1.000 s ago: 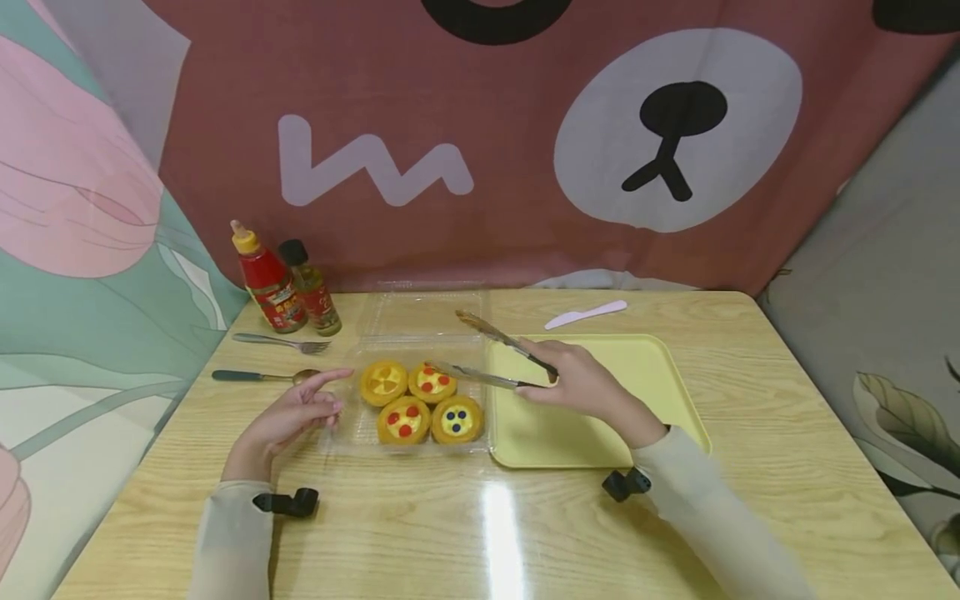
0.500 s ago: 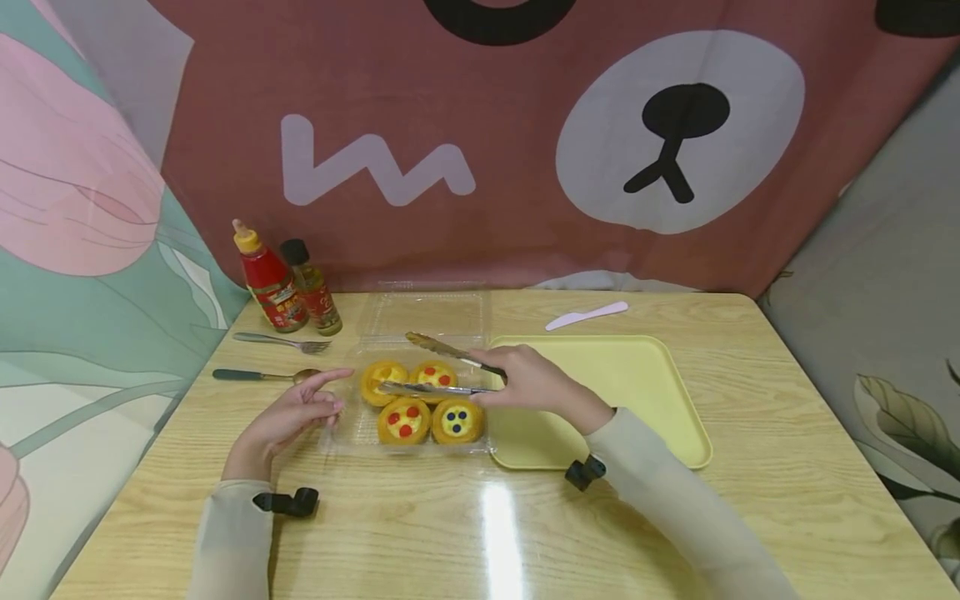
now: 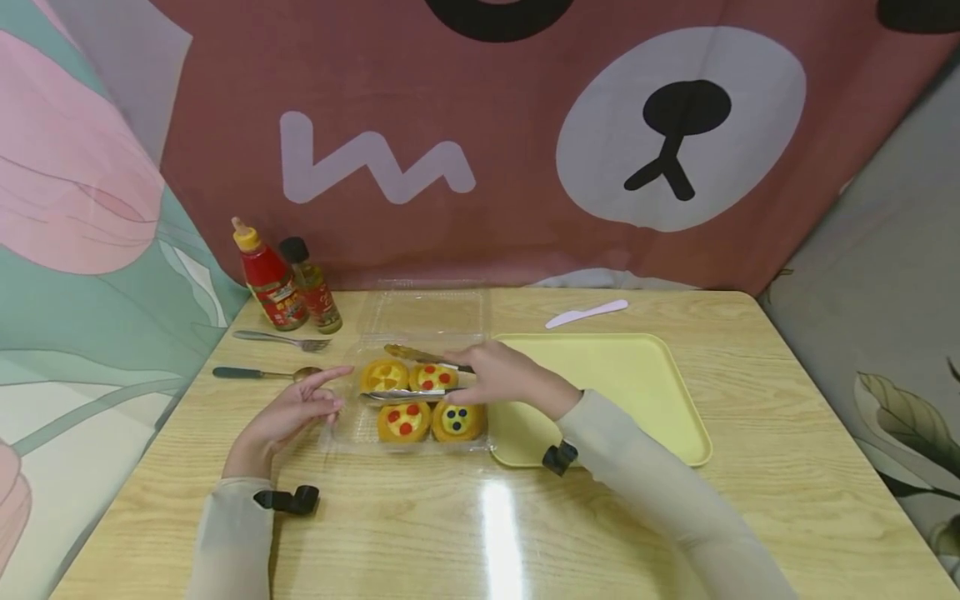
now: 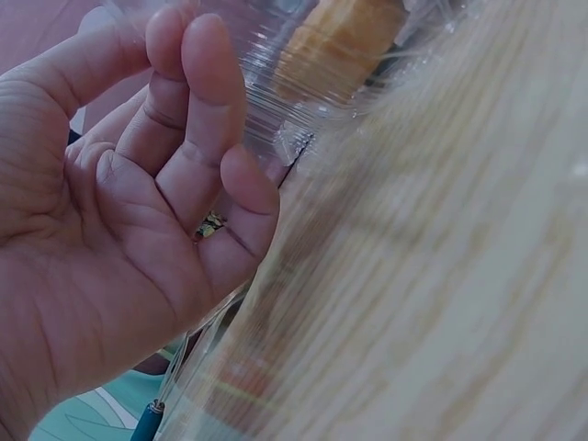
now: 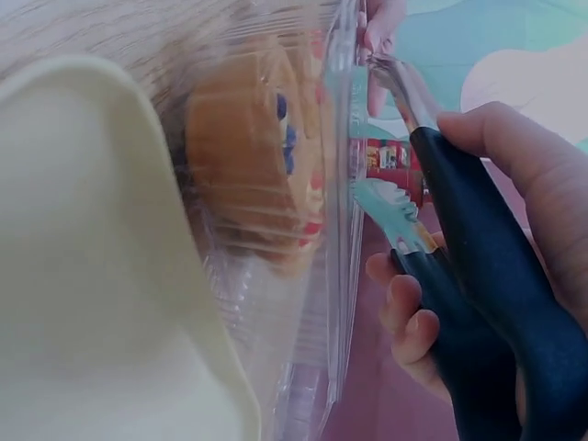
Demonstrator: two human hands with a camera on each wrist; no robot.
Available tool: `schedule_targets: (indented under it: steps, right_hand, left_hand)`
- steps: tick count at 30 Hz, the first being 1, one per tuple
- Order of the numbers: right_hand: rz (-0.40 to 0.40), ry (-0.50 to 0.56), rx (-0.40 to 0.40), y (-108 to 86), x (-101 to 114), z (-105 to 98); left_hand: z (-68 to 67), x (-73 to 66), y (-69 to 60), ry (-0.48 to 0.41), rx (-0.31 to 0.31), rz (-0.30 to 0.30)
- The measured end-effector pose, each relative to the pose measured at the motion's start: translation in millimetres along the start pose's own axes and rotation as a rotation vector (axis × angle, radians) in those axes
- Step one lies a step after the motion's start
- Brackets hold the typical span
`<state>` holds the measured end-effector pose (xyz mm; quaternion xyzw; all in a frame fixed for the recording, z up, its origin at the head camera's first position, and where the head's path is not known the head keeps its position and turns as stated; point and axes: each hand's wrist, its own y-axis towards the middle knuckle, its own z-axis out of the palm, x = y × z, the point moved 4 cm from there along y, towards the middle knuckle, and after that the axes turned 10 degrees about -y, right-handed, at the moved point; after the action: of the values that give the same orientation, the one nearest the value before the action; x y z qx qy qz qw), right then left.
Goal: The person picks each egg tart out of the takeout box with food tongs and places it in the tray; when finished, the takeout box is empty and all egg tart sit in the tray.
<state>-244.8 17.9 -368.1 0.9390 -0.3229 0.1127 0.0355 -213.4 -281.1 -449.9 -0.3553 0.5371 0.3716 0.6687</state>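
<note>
In the head view, my right hand (image 3: 491, 375) grips black-handled metal tongs (image 5: 459, 197). Their spread arms reach left over the clear plastic box (image 3: 360, 429), on either side of the back two tarts; I cannot tell whether they touch them. These are an orange-topped tart (image 3: 385, 375) at back left and a red-dotted tart (image 3: 433, 377) at back right. In front sit another red-dotted tart (image 3: 405, 422) and a blue-dotted tart (image 3: 459, 422). My left hand (image 3: 288, 417) rests at the box's left edge, index finger extended and other fingers loosely bent, as the left wrist view shows.
A yellow tray (image 3: 600, 400) lies right of the box, with a pink knife (image 3: 587, 314) behind it. To the left are a fork (image 3: 281, 340), a spoon (image 3: 262, 374), a red sauce bottle (image 3: 270, 279) and a smaller dark-capped bottle (image 3: 311, 287). The box's lid (image 3: 427, 312) lies folded back.
My right hand has moved left from above the tray to the box's right side. The tongs have come down from a raised position to either side of the back tarts. The left hand stays put.
</note>
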Motion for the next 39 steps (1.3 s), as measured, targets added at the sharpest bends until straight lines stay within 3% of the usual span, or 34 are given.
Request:
schedule_targets:
  steps: [17,30,39]
  right_hand:
    - [0.059,-0.079,0.096,18.1,14.0,-1.6]
    - [0.151,-0.132,0.126,17.7,20.6,-7.6]
    - [0.125,-0.16,0.132,22.1,25.2,-7.2]
  left_hand:
    - [2.7,-2.5,-1.4,0.014,0.011,0.023]
    - [3.1,-1.8,0.6,0.01,0.022,0.027]
    - [2.0,0.1,0.3,0.023,0.006,0.012]
